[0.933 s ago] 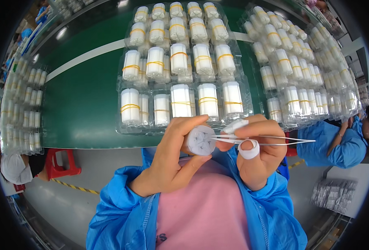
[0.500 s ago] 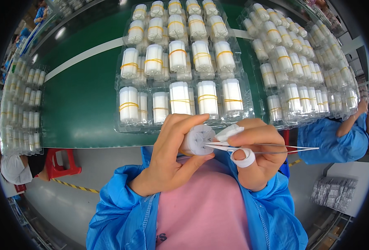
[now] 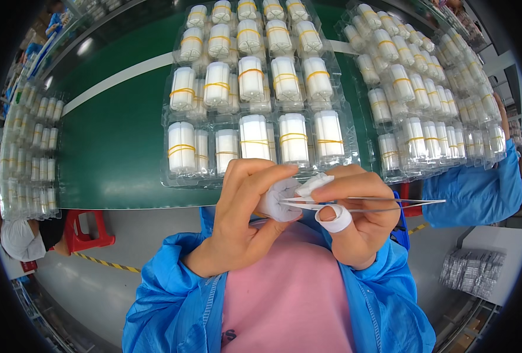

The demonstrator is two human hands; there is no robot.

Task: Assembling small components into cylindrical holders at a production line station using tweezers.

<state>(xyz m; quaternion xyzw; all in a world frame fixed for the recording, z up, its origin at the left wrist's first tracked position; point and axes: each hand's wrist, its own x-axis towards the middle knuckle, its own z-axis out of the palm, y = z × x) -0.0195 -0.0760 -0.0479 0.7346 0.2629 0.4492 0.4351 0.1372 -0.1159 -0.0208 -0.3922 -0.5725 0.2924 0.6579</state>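
Observation:
My left hand (image 3: 235,220) is wrapped round a white cylinder (image 3: 277,206), whose round end is turned toward the right. Pinched in my right hand (image 3: 364,226) is a pair of metal tweezers (image 3: 384,206). Their tips reach into the cylinder's end, which looks divided into segments; the exact contact there is too small to make out. A white wrapping (image 3: 337,220) goes round my right thumb, and another white wrapping (image 3: 315,186) covers a fingertip of the same hand. Both hands are held up just before the near edge of the green table.
Beyond my hands, a clear plastic tray (image 3: 169,141) carries rows of white cylinders with yellow bands on the green table (image 3: 113,147). More filled trays stand at right and left. A person's blue sleeve (image 3: 473,197) is at right, a red stool (image 3: 90,232) at left.
My right hand has shifted slightly left, and the tweezer tips sit farther left in the cylinder's end. The cylinder's end has turned a little. At right, the other person's arm has moved.

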